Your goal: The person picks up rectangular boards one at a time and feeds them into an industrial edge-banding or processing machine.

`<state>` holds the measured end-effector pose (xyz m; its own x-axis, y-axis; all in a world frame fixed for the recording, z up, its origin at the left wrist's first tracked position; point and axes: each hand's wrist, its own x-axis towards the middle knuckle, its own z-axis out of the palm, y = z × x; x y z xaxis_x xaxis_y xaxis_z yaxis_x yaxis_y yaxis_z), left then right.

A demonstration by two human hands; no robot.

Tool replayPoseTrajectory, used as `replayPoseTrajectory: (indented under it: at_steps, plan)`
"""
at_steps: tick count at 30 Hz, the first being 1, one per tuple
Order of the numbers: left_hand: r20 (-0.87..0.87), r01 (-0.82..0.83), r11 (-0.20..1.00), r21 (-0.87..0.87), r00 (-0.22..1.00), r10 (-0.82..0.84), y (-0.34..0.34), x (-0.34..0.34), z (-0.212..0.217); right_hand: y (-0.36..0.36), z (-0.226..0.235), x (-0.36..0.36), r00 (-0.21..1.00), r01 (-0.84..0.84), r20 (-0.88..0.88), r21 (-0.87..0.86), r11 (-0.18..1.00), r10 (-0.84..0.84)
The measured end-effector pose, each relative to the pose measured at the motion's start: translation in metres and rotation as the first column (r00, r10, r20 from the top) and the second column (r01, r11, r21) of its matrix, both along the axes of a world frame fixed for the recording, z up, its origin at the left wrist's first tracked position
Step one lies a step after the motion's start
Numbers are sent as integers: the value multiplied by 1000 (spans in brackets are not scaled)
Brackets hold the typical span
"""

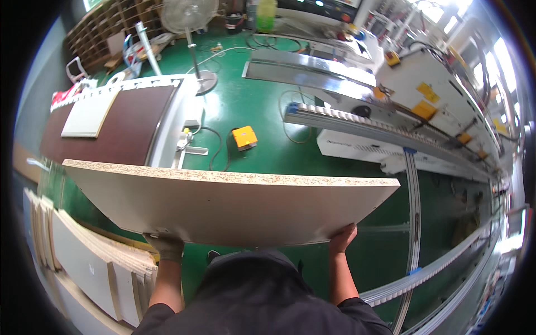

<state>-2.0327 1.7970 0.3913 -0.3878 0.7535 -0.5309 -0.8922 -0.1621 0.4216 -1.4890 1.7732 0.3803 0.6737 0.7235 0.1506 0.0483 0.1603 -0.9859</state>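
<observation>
A wide particleboard panel [234, 209] is held up in front of my body, spanning most of the view's width. Its broad face is smooth and pale grey, and the raw speckled chip edge runs along the far side. My left hand [165, 244] grips the near edge toward the left, and it looks covered by a greyish glove. At the near right corner, my right hand [343, 238] is closed around the panel's edge. Most fingers of both hands are hidden by the panel.
Several boards [92, 262] stand stacked at the lower left. Beyond the panel, a dark red-brown table [139, 120] carries a white board [89, 114]. A yellow foot pedal box [244, 137] sits on the green floor. Metal rails [357, 125] of a large machine extend along the right. A fan [191, 50] stands farther back.
</observation>
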Motion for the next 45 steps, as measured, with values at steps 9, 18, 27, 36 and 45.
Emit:
replayPoseTrajectory:
  at_steps: [9, 18, 27, 36, 45]
  plan:
    - [-314, 337, 868, 365, 922, -227, 51, 83, -24, -46, -54, 109, 929, 250, 330, -225, 942, -168]
    - [157, 107, 992, -58, 983, -97, 91, 194, 4, -44, -29, 119, 934, 165, -271, -255, 953, -234]
    - [128, 286, 958, -8, 951, -283, 213, 217, 31, -36, -58, 131, 954, 160, -188, -333, 929, -232]
    - [130, 776, 615, -138, 630, -766, 395, 280, -11, -44, -75, 3, 560, 513, -532, -379, 770, -635]
    - [130, 991, 22, -135, 40, -991, 448, 341, 0, -21, -53, -125, 225, 695, -514, -511, 506, -828]
